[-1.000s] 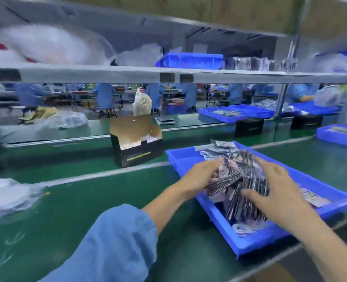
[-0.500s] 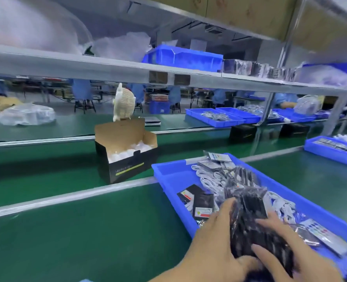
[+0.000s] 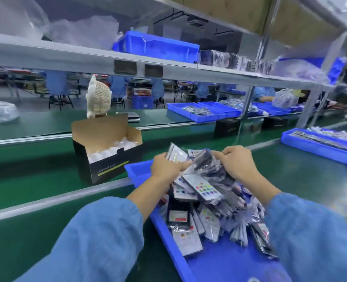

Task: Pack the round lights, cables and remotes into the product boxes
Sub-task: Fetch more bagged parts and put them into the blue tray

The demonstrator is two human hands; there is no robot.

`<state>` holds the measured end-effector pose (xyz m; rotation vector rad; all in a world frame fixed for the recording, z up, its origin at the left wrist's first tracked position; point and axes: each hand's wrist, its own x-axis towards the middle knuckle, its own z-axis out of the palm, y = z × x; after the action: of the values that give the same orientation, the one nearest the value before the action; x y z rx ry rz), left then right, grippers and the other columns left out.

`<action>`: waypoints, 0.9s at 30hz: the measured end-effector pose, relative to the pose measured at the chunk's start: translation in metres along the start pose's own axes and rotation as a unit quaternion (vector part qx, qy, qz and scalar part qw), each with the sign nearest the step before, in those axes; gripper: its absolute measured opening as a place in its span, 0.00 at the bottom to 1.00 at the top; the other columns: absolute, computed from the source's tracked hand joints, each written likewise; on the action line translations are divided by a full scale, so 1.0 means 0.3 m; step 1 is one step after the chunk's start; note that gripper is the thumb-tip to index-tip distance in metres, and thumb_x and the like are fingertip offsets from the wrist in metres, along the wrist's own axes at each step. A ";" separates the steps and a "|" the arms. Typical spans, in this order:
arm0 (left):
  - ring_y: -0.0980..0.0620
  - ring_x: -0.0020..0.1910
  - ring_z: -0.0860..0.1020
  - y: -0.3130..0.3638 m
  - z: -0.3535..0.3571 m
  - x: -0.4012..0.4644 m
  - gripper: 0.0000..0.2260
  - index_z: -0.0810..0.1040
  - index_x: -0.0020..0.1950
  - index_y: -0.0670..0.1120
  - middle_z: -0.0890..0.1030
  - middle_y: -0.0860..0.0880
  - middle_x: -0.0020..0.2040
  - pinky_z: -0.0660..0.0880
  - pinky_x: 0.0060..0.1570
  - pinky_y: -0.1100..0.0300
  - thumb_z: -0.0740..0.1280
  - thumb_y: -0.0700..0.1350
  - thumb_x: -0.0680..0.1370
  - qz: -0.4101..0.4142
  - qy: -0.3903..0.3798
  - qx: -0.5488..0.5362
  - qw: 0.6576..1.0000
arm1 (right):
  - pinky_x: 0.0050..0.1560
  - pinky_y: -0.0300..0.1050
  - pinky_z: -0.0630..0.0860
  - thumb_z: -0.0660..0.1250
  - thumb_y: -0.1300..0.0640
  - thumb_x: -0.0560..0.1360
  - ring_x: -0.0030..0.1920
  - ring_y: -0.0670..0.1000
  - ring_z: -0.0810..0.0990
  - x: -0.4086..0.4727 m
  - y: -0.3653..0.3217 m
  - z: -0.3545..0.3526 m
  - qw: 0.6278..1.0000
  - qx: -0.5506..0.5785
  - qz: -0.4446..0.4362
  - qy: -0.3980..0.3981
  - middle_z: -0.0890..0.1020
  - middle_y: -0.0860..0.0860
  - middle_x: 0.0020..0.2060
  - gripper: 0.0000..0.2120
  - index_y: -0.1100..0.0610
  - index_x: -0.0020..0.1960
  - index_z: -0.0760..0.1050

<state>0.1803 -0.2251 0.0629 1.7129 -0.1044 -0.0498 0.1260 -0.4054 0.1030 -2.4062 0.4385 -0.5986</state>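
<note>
A blue tray (image 3: 219,259) in front of me holds several bagged remotes (image 3: 202,189) with coloured buttons. My left hand (image 3: 165,167) grips the left side of a stack of bagged remotes, lifted above the tray's far end. My right hand (image 3: 237,162) grips the right side of the same stack. An open black product box (image 3: 109,161) stands on the green belt to the left, its brown flap up, with white round lights (image 3: 109,150) inside. No cables show clearly.
The green conveyor belt (image 3: 46,174) runs left to right with a metal rail (image 3: 56,200) along its near side. More blue trays (image 3: 321,147) sit to the right and behind. Two closed black boxes (image 3: 227,127) stand farther down. A shelf (image 3: 168,66) runs overhead.
Both hands have risen from low in the tray toward its far end, carrying the bundle of bagged remotes. The view has tilted so that my sleeves show.
</note>
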 end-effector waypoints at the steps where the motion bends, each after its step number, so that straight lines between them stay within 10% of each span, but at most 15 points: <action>1: 0.43 0.45 0.80 -0.035 -0.001 0.027 0.16 0.80 0.46 0.42 0.83 0.43 0.44 0.78 0.45 0.50 0.78 0.51 0.69 0.023 0.051 0.097 0.994 | 0.47 0.47 0.74 0.66 0.43 0.77 0.46 0.59 0.80 0.022 0.012 0.040 0.999 -0.042 0.015 0.013 0.82 0.59 0.38 0.19 0.58 0.37 0.77; 4: 0.40 0.51 0.77 -0.086 -0.007 0.084 0.20 0.75 0.42 0.45 0.80 0.43 0.44 0.69 0.42 0.53 0.64 0.62 0.78 0.058 0.042 0.254 0.965 | 0.50 0.47 0.74 0.62 0.38 0.77 0.51 0.58 0.79 0.078 -0.005 0.062 0.994 -0.096 0.017 -0.041 0.82 0.55 0.47 0.18 0.53 0.45 0.78; 8: 0.42 0.41 0.72 -0.118 -0.011 0.144 0.13 0.75 0.39 0.45 0.75 0.41 0.39 0.66 0.38 0.56 0.57 0.38 0.81 0.105 -0.058 0.325 0.938 | 0.56 0.45 0.69 0.66 0.29 0.68 0.57 0.49 0.75 0.059 -0.045 0.070 0.935 -0.062 0.016 -0.348 0.74 0.45 0.61 0.36 0.46 0.70 0.69; 11: 0.48 0.35 0.73 -0.136 -0.035 0.157 0.06 0.81 0.46 0.45 0.77 0.46 0.35 0.67 0.35 0.60 0.66 0.36 0.79 0.122 -0.031 0.234 0.964 | 0.66 0.50 0.69 0.71 0.35 0.69 0.67 0.56 0.72 0.033 -0.030 0.142 0.919 -0.241 -0.101 -0.296 0.74 0.53 0.68 0.43 0.46 0.77 0.57; 14: 0.48 0.53 0.79 -0.118 -0.106 0.186 0.13 0.81 0.59 0.45 0.82 0.48 0.53 0.72 0.54 0.60 0.73 0.40 0.75 0.204 0.008 0.216 0.955 | 0.55 0.48 0.76 0.66 0.54 0.74 0.58 0.57 0.78 0.019 -0.053 0.145 0.922 -0.267 -0.175 -0.218 0.80 0.54 0.59 0.20 0.48 0.66 0.73; 17: 0.43 0.63 0.72 -0.116 -0.307 0.256 0.25 0.70 0.71 0.47 0.75 0.46 0.64 0.68 0.60 0.51 0.72 0.46 0.75 0.265 0.142 0.551 0.779 | 0.45 0.45 0.77 0.62 0.58 0.70 0.48 0.54 0.79 0.031 -0.074 0.078 0.921 -0.299 -0.186 -0.170 0.84 0.49 0.45 0.13 0.48 0.48 0.83; 20: 0.47 0.57 0.75 -0.155 -0.457 0.274 0.22 0.67 0.68 0.47 0.76 0.48 0.57 0.67 0.53 0.55 0.67 0.44 0.75 0.222 0.096 0.776 0.583 | 0.44 0.43 0.77 0.68 0.52 0.73 0.42 0.50 0.81 0.059 -0.093 0.044 0.924 -0.282 -0.155 -0.208 0.83 0.46 0.36 0.06 0.49 0.43 0.84; 27: 0.50 0.54 0.79 -0.119 -0.571 0.218 0.07 0.79 0.52 0.52 0.81 0.52 0.53 0.65 0.50 0.57 0.68 0.46 0.74 0.214 0.064 0.789 0.572 | 0.46 0.44 0.70 0.67 0.61 0.77 0.47 0.54 0.78 0.098 -0.231 0.037 0.953 -0.166 -0.201 -0.156 0.83 0.55 0.47 0.19 0.54 0.66 0.68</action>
<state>0.2629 -0.0576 0.0540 3.4372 -0.5986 0.7754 0.1677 -0.3605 0.1480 -2.8779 -0.1032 -0.3156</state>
